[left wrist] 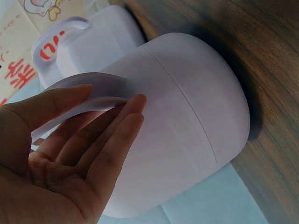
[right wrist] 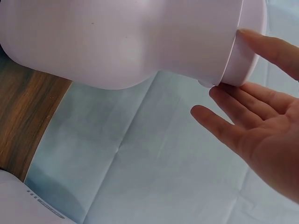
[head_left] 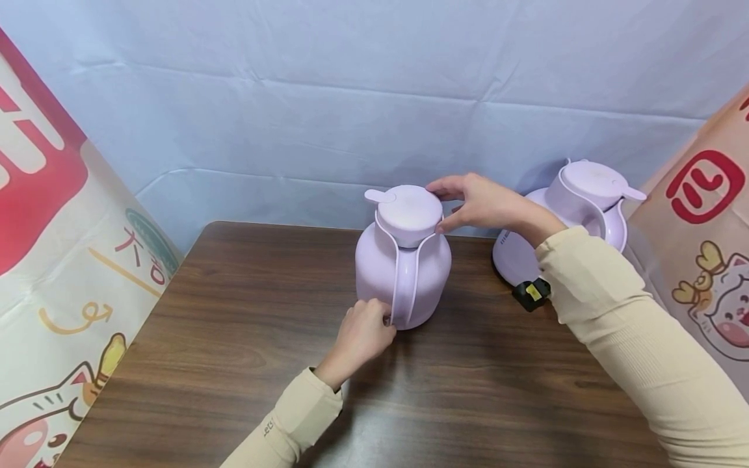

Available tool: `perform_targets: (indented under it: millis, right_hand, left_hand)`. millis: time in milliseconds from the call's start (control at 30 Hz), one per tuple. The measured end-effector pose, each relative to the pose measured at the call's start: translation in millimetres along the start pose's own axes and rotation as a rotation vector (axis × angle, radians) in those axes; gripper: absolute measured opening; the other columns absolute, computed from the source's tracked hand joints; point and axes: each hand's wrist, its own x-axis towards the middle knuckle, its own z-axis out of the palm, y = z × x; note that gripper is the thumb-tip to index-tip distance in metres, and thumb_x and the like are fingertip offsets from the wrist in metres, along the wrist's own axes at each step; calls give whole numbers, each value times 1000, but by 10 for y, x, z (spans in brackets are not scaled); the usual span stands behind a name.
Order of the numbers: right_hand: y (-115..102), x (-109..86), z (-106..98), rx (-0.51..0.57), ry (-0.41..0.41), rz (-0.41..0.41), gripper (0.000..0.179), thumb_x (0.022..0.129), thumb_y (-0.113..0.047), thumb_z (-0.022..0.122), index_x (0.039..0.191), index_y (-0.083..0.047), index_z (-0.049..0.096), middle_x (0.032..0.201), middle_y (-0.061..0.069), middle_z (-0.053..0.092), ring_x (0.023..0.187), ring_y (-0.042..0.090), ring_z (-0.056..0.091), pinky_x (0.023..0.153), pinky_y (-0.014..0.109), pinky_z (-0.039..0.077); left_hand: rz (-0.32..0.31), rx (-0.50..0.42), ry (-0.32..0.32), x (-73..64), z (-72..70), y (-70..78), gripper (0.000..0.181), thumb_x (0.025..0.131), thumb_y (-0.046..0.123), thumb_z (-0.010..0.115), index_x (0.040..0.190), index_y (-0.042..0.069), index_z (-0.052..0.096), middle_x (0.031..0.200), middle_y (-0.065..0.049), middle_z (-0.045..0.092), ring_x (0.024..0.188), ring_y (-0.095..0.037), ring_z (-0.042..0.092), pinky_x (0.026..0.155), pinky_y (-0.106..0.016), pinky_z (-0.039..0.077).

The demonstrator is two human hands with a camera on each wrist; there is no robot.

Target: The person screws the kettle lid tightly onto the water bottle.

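A lilac thermos jug [head_left: 374,270] stands upright on the wooden table, its handle [head_left: 404,286] facing the person. My left hand [head_left: 364,331] is low at the handle. In the left wrist view the thumb [left wrist: 65,100] lies on one side of the handle and the fingers reach round the other. Up at the top, my right hand [head_left: 482,205] holds the round lid [head_left: 409,211] by its right side. The right wrist view has the thumb against the lid's edge [right wrist: 243,58], with fingertips on its opposite side. A small tab on the lid points left.
A second lilac jug [head_left: 515,253] stands at the table's back right, partly behind the right forearm. A black device with a yellow mark [head_left: 532,294] sits by the right wrist. Pale blue cloth [head_left: 292,130] hangs behind the brown table [head_left: 251,312]; printed cloths flank both sides.
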Motion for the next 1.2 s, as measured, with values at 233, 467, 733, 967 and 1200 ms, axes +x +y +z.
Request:
perform_targets:
  millis: [233,467,733,967,1200]
  right_hand:
    - [-32,-9,23,-63,71,6,57,69,-5,74,121,4,52,115,20,58,112,31,51,95,45,34]
    - [-53,-29,57,-86,136,5,50,68,-4,75,113,6,56,107,20,62,104,32,56,92,43,37]
    - [-78,-57,76,-89,174,14,41,69,-4,74,106,5,60,99,19,64,97,32,60,89,43,37]
    - [-85,-64,71,-67,160,28,42,70,-4,73,108,5,58,102,20,63,99,31,59,88,43,38]
    - [-63,-40,51,-56,99,40,51,72,-4,71,119,4,52,114,21,59,110,31,53,93,44,36]
  left_hand:
    - [3,-1,0,0,-6,4,33,66,3,63,48,16,39,48,7,31,47,-16,34,44,-29,33]
    - [8,1,0,3,-7,0,34,66,2,63,48,16,38,48,7,29,47,-15,34,44,-29,33]
    - [-2,-9,1,-1,-9,1,33,66,3,63,48,15,38,47,7,28,47,-15,33,43,-28,32]
    - [7,-6,2,-3,-3,-2,34,66,2,62,48,16,37,48,8,27,47,-14,32,43,-28,31]
    - [5,-18,-7,-5,-3,1,34,66,2,62,48,16,37,47,8,25,47,-13,31,43,-27,30]
